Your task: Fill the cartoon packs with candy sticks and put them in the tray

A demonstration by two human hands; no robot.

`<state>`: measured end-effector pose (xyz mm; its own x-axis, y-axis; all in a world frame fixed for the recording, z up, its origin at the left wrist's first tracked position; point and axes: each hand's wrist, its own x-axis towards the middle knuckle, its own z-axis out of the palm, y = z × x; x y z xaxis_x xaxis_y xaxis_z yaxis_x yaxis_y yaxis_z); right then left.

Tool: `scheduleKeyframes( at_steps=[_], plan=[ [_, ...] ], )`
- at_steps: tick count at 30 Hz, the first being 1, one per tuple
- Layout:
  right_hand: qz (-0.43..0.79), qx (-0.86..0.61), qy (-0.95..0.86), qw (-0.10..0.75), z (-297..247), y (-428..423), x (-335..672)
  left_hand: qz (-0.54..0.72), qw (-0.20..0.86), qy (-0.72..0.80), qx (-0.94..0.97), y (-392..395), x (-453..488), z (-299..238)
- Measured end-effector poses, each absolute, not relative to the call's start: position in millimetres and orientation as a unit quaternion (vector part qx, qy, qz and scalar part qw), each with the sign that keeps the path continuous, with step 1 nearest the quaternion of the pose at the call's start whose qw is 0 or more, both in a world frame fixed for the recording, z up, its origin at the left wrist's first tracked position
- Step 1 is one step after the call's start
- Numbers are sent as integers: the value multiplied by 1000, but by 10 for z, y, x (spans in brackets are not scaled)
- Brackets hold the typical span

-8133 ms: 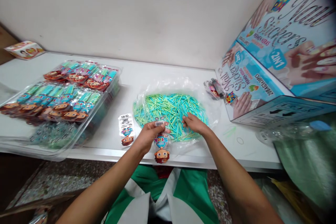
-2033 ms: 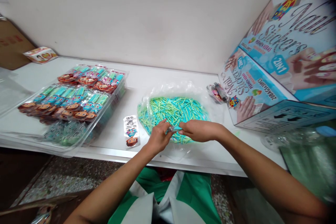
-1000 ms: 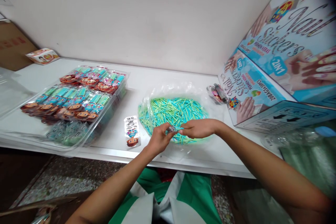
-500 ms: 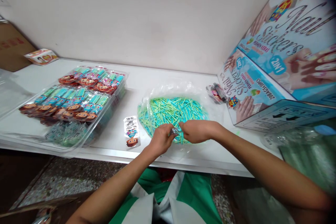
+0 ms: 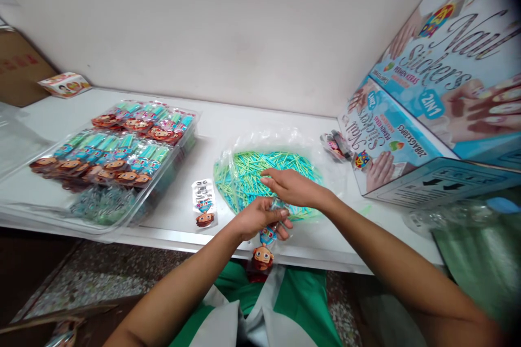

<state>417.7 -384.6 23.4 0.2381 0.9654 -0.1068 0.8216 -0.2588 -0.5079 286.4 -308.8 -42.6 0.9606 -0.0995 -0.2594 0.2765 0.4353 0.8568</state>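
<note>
My left hand is closed on a small printed packet with a cartoon face at its lower end; the packet hangs down past the table's front edge. My right hand reaches over it to a heap of blue and green sticks lying on a clear plastic bag. Its fingers are pinched at the heap's near side; what they hold is hidden. One more packet of the same kind lies flat on the white table, just left of the heap.
A clear tray of several filled cartoon packets stands at the left. Blue "Nail Stickers" cartons are stacked at the right, with a small packet bundle beside them. A small box and a brown carton sit far left.
Both hands were pinched together over the sticks half a second ago. Now the left hand has dropped toward the table edge with the packet hanging, and the right hand has moved back onto the heap.
</note>
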Motion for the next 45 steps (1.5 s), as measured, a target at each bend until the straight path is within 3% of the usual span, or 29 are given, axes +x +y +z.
scheduleKeyframes(
  at_steps=[4, 10, 20, 29, 45],
  plan=[
    [239, -764, -559, 215, 51, -3737, 4141, -118, 873, 116, 459, -3132, 2858, -425],
    [420, -724, -345, 425, -238, -3822, 4287, -103, 893, 176, 402, -3093, 2813, -477],
    [467, -644, -273, 541, -453, -4027, 4247, -42, 884, 229, 404, -3098, 2844, -616],
    [447, -634, -245, 582, -512, -4210, 4226, 0, 866, 216, 451, -3133, 2790, -615],
    [411, -670, -283, 550, -469, -4254, 4161, 5, 852, 242, 464, -3184, 2770, -543]
  ],
)
